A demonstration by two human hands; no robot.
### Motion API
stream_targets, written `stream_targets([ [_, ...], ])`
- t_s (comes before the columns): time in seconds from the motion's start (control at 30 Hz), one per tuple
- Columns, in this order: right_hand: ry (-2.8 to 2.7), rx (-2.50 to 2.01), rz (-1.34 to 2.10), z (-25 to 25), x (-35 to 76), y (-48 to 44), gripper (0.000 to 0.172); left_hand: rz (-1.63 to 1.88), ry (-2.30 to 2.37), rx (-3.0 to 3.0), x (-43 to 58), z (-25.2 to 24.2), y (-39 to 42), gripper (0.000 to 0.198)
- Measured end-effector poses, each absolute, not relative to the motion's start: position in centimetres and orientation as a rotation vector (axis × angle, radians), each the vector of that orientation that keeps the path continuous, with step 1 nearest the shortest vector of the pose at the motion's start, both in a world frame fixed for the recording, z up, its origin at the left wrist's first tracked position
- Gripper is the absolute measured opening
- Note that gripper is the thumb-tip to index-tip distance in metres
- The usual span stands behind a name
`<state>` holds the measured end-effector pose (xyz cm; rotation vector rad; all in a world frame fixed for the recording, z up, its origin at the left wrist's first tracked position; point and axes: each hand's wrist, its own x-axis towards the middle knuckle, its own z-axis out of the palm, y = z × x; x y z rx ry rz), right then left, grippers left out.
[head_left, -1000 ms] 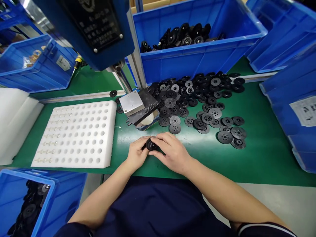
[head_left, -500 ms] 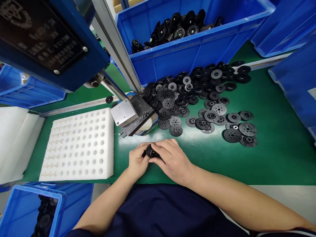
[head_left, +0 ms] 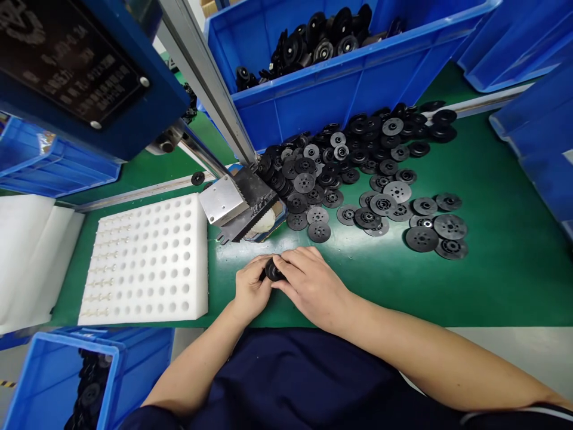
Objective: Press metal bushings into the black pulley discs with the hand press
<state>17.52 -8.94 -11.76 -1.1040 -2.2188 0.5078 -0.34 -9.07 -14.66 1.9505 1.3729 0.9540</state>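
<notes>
A small black round part (head_left: 271,270) with a ringed face is held between my two hands, low over the green table. My left hand (head_left: 251,286) grips it from the left, fingers wrapped behind it. From the other side my right hand (head_left: 311,285) pinches it with thumb and fingers, covering much of it. Just beyond my hands stands the press's toothed black fixture (head_left: 248,218), under a silver block (head_left: 222,200). Many black discs (head_left: 384,204) lie loose on the table ahead and to the right.
At left, a white foam tray (head_left: 201,257) has rows of holes, some holding thin pale pins. The blue press head (head_left: 147,113) hangs at upper left. A blue bin (head_left: 308,98) of black parts stands behind the discs; another blue bin (head_left: 119,370) sits at lower left.
Both hands stay around the black part, with only a slight shift of the fingers. The whole view has shifted a little; the table's things look unmoved.
</notes>
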Motion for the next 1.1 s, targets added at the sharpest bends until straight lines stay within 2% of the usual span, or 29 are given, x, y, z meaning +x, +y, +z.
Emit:
stream_targets([
  [0.33,-2.297,-1.108,0.495,-11.4,17.5,-8.5,0.031,0.956,1.399,1.908,-0.3,-15.0,-9.0,0.014],
  [0.57,-2.124,-1.032,0.518,-12.8,18.5,-7.3,0.038,0.988,1.408,1.839,0.0,-14.8,-9.0,0.013],
  [0.83,-1.873,-1.146,0.725,-14.0,19.5,-4.9,0.051,1.1,1.452,1.469,0.3,-15.5,-9.3,0.026],
  [0.97,-1.866,-1.203,0.712,-14.2,19.6,-4.4,0.05,1.119,1.465,1.424,-0.8,-13.4,-9.7,0.03],
  [1.1,-1.919,-1.214,0.667,-14.1,19.6,-4.4,0.05,1.193,1.431,1.437,-2.4,-8.1,-9.0,0.029],
])
